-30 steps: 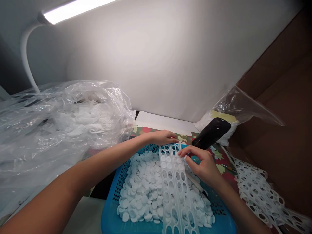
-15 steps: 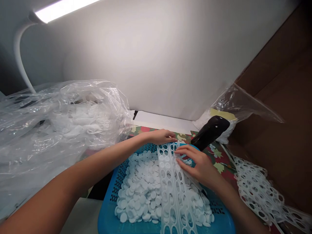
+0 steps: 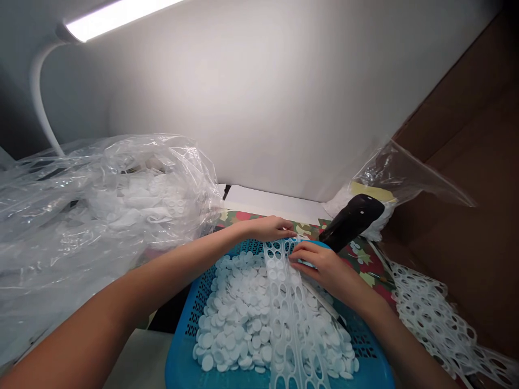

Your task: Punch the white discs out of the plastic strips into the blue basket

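A white perforated plastic strip (image 3: 283, 308) with rows of round holes lies lengthwise over a blue plastic basket (image 3: 182, 346). Some holes near its far end have white discs in them. Many loose white round discs (image 3: 231, 324) fill the basket under and beside the strip. At the basket's far edge, my left hand (image 3: 272, 228) has its fingers closed on the far end of the strip. My right hand (image 3: 324, 267) is at the strip's right edge, its bent fingers pressed together on it; the fingertips' exact grip is partly hidden.
A large clear plastic bag (image 3: 162, 200) with white pieces lies on the left. Behind the right hand stands a black handle-like object (image 3: 352, 219). More perforated strips (image 3: 433, 313) pile up at right beside cardboard (image 3: 482, 178). A lamp (image 3: 121, 19) shines above.
My right hand's fingers have drawn closer together and moved slightly along the strip's edge. The left hand stays at the far end. The whole view has shifted slightly.
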`<state>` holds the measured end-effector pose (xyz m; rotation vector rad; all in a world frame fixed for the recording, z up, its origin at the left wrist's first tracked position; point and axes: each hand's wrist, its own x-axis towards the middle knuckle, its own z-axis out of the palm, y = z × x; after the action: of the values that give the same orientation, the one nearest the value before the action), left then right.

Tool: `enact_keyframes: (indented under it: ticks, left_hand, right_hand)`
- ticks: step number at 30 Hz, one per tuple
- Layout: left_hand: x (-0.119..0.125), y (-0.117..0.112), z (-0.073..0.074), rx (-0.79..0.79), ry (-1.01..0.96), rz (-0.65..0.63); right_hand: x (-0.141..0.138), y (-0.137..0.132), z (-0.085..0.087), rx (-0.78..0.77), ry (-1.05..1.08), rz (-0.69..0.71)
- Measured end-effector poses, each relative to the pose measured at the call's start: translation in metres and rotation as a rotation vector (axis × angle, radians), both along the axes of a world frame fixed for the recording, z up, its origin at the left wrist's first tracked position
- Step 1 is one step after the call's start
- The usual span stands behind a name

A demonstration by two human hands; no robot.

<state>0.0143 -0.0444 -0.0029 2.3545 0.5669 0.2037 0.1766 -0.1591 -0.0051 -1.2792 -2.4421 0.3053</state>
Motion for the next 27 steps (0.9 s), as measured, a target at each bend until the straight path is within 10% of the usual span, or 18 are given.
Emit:
enact_keyframes:
  ticks: [10, 20, 27]
  left_hand:
    - [-0.001, 0.0, 0.0, 0.022, -0.013, 0.012]
    - [0.0, 0.002, -0.002, 0.024, -0.015, 0.0]
    - [0.0, 0.003, -0.005, 0.024, -0.022, -0.008]
  right_hand:
    - [-0.015, 0.004, 0.004, 0.158, -0.318, -0.082]
    - [-0.005, -0.009, -0.001, 0.075, -0.133, -0.017]
    - [-0.002, -0.023, -0.002, 0.037, 0.096, -0.222]
